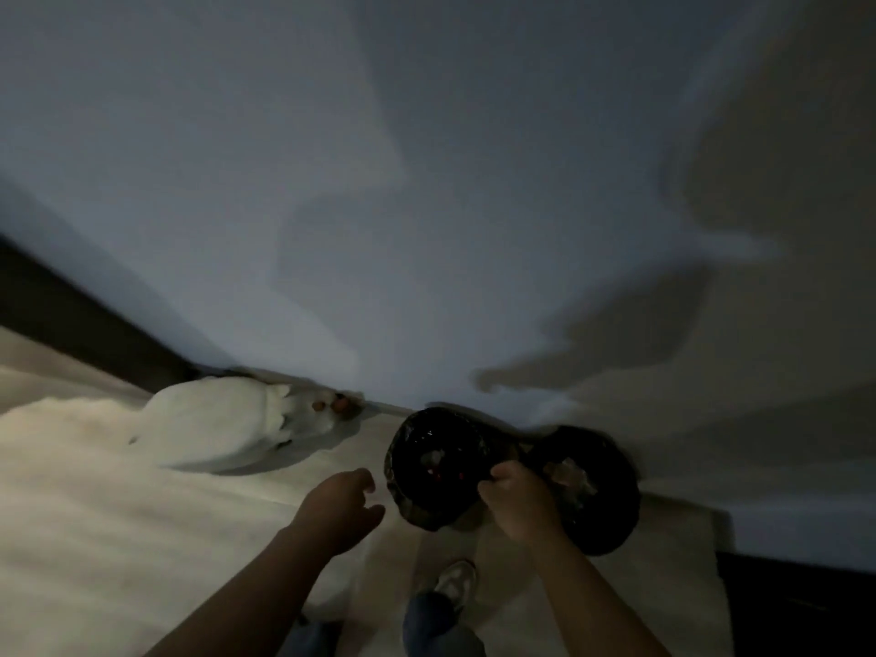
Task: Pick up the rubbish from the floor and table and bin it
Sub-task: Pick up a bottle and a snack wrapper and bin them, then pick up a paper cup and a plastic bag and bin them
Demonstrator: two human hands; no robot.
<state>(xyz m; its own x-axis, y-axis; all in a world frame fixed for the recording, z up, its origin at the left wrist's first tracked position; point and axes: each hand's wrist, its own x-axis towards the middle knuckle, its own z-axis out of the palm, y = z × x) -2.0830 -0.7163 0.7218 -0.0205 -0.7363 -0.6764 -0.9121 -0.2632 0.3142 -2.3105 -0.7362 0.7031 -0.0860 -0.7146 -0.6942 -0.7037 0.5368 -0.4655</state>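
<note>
Leaning at the foot of the wall (426,182), a white sack (213,422) lies left of the bin (400,495); a shoe (457,583) shows below. Dim blur leaves the second dark round shape (604,526) beside it unclear. The bin is black-lined, with pale and red scraps (433,459) inside. The right hand (514,502) grips its rim; the left hand (339,507) hovers near, fingers loosely curled, empty.

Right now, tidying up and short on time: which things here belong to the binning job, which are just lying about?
Job: black bin, second black bin, right hand gripping the rim, left hand open.
Lying about: white bundle by the wall.
</note>
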